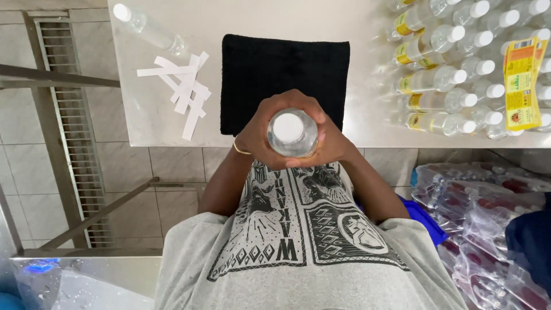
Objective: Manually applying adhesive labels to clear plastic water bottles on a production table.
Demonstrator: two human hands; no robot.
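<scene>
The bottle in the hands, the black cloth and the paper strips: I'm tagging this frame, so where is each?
bottle (288, 127), head view, on its white cap.
black cloth (284, 74), head view, on its middle.
paper strips (185, 86), head view, where they cross.

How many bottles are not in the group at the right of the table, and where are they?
2. One bottle is upright between both hands, left hand and right hand, over the table edge. Another bottle lies at the table's far left corner. Others may be out of view.
</scene>
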